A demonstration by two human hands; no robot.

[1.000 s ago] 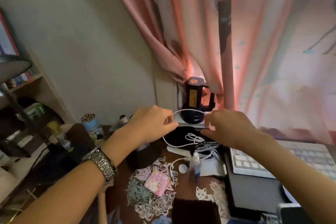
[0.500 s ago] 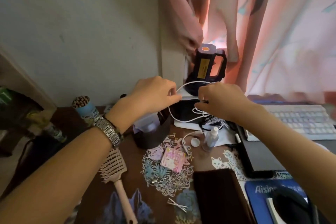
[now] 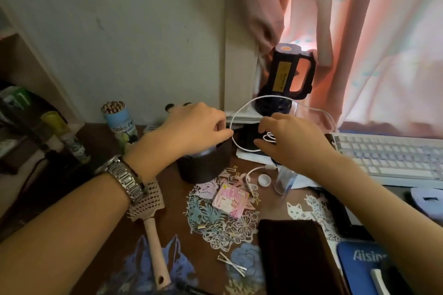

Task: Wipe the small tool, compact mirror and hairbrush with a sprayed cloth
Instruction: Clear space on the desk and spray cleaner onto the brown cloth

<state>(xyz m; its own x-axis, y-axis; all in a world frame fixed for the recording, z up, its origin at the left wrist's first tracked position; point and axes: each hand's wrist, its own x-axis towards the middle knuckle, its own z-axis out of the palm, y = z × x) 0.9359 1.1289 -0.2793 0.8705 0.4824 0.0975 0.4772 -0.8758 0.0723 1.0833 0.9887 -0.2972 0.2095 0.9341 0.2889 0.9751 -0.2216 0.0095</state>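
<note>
Both hands hold a white cable [image 3: 242, 109] at the back of the desk. My left hand [image 3: 199, 124] pinches one stretch of it above a dark round container [image 3: 203, 165]. My right hand [image 3: 290, 141] grips coiled loops of the same cable. A pink hairbrush [image 3: 152, 223] lies at the front left, partly under my left forearm. The pink square compact mirror [image 3: 231, 201] lies on the patterned mat in the middle. A dark brown cloth [image 3: 294, 254] lies at the front. A small clear spray bottle [image 3: 285, 181] stands beside its white cap [image 3: 264, 179]. A small metal tool [image 3: 231, 262] lies near the cloth.
A black and orange lantern [image 3: 287, 76] stands at the back by the pink curtain [image 3: 359, 31]. A white keyboard [image 3: 393, 155] fills the right side, with a blue pad [image 3: 359, 261] in front. A pencil tube [image 3: 118, 122] and shelves [image 3: 24, 115] are at the left.
The view has tilted down, showing more of the desk front. Both hands have kept hold of the white cable, and more loops have gathered in my right hand.
</note>
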